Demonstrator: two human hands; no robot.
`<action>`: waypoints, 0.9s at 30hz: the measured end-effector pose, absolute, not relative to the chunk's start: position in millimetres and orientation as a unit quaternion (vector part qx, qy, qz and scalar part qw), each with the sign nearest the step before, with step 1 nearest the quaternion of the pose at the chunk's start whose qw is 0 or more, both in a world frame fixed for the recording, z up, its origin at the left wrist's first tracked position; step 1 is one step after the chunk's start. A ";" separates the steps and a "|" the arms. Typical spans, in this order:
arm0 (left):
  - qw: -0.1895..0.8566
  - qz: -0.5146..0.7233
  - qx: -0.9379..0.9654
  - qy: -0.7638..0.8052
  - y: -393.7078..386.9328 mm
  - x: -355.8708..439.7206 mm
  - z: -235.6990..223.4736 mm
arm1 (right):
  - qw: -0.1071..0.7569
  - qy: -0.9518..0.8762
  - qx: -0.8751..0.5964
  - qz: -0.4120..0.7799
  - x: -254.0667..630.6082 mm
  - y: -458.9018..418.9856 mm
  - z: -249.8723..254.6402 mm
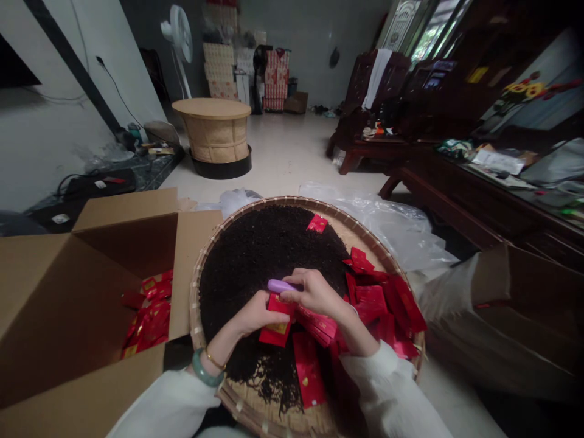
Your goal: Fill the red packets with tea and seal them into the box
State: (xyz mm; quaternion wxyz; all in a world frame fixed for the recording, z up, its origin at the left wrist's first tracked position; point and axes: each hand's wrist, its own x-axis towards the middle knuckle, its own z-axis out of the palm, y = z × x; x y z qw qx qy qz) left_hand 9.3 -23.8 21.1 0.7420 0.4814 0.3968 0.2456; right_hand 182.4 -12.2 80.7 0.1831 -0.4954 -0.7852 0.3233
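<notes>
My left hand (256, 313) is closed on a red packet (276, 331) with gold print, its thumb lying across the front. Above the packet's upper edge, my right hand (314, 292) grips a small purple tool with a rounded end (279, 286); its far part is hidden by my fingers. Both hands are over a round woven bamboo tray (196, 304) with a thick layer of dark, loose tea leaves (255, 249). A bundle of red packets (319, 325) lies just under my right wrist. More red packets (371, 301) are heaped along the tray's right side, and one flat packet (309, 371) lies near the front.
On the left stands an open cardboard box (59, 316) with several red packets (152, 310) inside. A single packet (317, 223) rests on the leaves at the far side. Clear plastic sheeting (387, 225) lies behind the tray. A brown bag or box (502, 310) stands at the right.
</notes>
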 end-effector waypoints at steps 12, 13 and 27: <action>0.876 0.262 0.267 0.305 -21.5 8.2 27.8 | 0.230 -0.763 -0.509 0.326 187.6 -7.5 76.3; 0.876 0.255 0.261 0.315 -21.3 8.1 27.1 | 0.235 -0.759 -0.513 0.326 187.3 -7.3 76.1; 0.826 0.305 0.272 0.388 -25.2 11.3 21.2 | 0.259 -0.736 -0.517 0.353 185.7 -5.6 76.1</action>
